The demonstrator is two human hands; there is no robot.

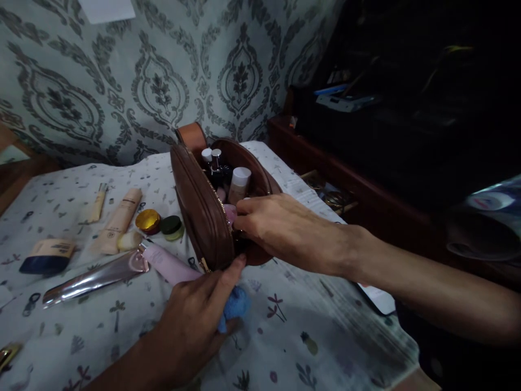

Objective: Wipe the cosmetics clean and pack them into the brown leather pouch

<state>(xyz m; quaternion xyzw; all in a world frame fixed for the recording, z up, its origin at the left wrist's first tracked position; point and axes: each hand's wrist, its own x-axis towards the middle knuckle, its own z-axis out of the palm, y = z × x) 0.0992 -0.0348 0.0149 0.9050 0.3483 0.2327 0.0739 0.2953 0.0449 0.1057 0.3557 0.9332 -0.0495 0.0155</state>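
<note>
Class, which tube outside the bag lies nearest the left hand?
The lilac tube, its end beside the left hand; the silver tube and beige tubes lie farther off.

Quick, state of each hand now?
Left hand: loosely closed on a crumpled blue cloth at the near end of the brown leather-look bag.
Right hand: curled in the bag's opening; grip cannot be told.

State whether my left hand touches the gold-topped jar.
Apart: the head view shows printed sheet and a lilac tube between left hand and gold-topped jar.

The brown bag (199, 203) stands before me, unzipped and gaping. Beside its near end I hold a crumpled blue cloth (237, 303).
</note>
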